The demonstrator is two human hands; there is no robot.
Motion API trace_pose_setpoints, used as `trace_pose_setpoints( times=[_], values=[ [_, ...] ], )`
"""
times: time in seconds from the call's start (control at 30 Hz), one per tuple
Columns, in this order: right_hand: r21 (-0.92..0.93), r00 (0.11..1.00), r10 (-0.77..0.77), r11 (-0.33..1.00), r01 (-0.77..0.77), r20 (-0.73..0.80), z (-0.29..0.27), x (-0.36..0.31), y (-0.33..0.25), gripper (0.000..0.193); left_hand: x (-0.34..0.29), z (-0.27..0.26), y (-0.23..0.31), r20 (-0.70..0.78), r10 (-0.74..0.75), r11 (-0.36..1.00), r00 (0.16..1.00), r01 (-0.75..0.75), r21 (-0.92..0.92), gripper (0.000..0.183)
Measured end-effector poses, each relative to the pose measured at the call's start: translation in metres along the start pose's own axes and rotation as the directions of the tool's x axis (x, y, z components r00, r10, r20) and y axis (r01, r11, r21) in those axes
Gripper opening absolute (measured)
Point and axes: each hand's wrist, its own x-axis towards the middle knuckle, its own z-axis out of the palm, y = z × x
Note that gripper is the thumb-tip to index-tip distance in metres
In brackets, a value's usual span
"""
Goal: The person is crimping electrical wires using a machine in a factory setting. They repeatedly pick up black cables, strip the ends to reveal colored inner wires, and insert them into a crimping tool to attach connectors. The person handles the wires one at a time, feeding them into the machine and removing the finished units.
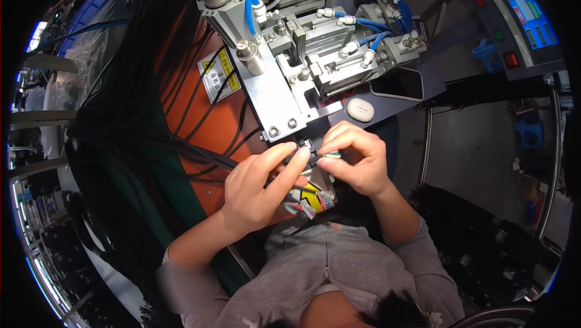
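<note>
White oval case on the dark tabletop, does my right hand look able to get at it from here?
Probably yes: the white oval case lies just beyond your right hand, with nothing visible between, though that hand seems to be pinching thin coloured wires.

The left hand is hiding the stretch where the black cables are running behind it. Both hands' fingers are covering parts of a small dark piece, leaving its shape unclear. The thin wires at the right hand are appearing too small to count. The upper edge is cutting off the machine and the screen. Blur is softening the left sleeve.
</note>
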Motion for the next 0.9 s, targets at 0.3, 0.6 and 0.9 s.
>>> trace_pose_setpoints(
  times=[0.3,0.6,0.9],
  values=[
    [-0.014,0.962,-0.217,0.976,0.217,-0.166,0.025,0.005,-0.004,0.025,0.0,0.003,0.0,0.025,-0.052,0.997,0.998,0.053,-0.057,0.022],
    [-0.259,0.975,-0.22,0.941,0.217,0.017,0.017,0.011,-0.016,0.012,-0.003,0.005,-0.002,-0.038,-0.024,0.999,0.999,0.024,-0.025,0.02],
    [0.079,0.982,0.12,0.991,-0.109,-0.147,0.026,0.005,-0.016,0.009,-0.006,0.015,-0.002,-0.041,-0.033,0.999,0.999,0.032,-0.029,0.015]
  ],
)
